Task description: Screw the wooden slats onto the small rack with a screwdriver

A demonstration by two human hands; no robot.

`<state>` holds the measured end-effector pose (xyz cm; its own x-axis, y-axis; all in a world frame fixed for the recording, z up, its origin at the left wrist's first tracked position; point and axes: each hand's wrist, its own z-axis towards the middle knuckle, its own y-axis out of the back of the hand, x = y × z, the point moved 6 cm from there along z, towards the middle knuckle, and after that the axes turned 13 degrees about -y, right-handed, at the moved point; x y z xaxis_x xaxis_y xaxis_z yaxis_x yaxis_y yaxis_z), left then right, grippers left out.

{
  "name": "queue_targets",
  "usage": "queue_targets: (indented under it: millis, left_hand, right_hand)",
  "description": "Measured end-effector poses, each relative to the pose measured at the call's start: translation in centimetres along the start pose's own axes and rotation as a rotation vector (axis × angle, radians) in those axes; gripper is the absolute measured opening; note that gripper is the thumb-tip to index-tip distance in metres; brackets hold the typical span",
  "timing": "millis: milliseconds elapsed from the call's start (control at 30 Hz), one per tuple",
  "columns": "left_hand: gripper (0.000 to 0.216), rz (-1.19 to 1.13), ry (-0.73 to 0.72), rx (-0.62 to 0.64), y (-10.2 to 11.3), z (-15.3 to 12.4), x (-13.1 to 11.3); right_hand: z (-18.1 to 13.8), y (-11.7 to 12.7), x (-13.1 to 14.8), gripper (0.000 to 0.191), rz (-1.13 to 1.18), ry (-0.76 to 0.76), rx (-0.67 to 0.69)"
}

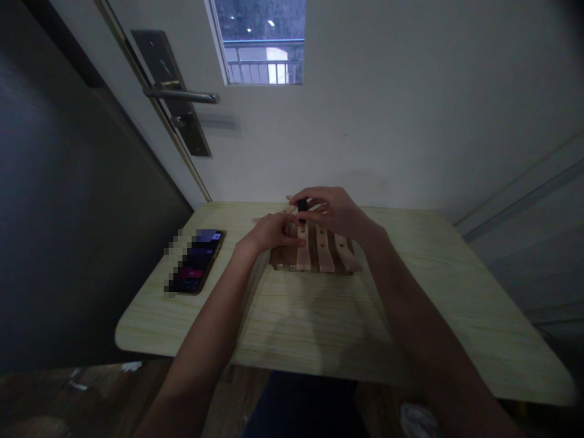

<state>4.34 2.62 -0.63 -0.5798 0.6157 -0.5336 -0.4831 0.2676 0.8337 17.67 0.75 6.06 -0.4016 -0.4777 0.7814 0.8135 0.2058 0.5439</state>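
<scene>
Near the back of the table, a brown wooden base (283, 260) bears several pale wooden pieces with small dark holes. My right hand (333, 210) comes from above, its thumb and fingers closed around a short black cylinder-like object (303, 208). That object stands upright over the far end of the leftmost clear-showing wooden piece (303, 258). With its thumb and forefinger, my left hand (276, 232) grips this piece just below the black object. Whether the black object touches the wood is hard to make out. Further pale wood beyond my hands is partly hidden.
A phone (197, 263), its screen lit, lies on the left of the pale wooden table (283, 328). Behind the table rises a white door (401, 121) with a metal handle (182, 95) and a small window (260, 42). A dark panel (68, 243) stands at left.
</scene>
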Motion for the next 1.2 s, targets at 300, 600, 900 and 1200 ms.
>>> queue_targets:
  millis: [300, 600, 900, 1200]
  left_hand:
    - [0.048, -0.040, 0.003, -0.005, -0.1, -0.1, 0.0]
    - [0.044, -0.010, -0.002, -0.011, -0.1, 0.0, 0.2]
    - [0.043, -0.009, 0.010, -0.001, -0.2, 0.0, 0.2]
    - [0.049, -0.059, -0.002, 0.001, -0.2, -0.1, 0.1]
  right_hand:
    - [-0.7, 0.2, 0.4, 0.034, -0.023, -0.008, 0.028]
    - [0.0, 0.7, -0.6, 0.025, -0.111, -0.020, -0.178]
    - [-0.1, 0.1, 0.9, 0.015, -0.261, 0.106, -0.169]
    - [-0.6, 0.5, 1.2, 0.031, -0.244, 0.123, -0.087]
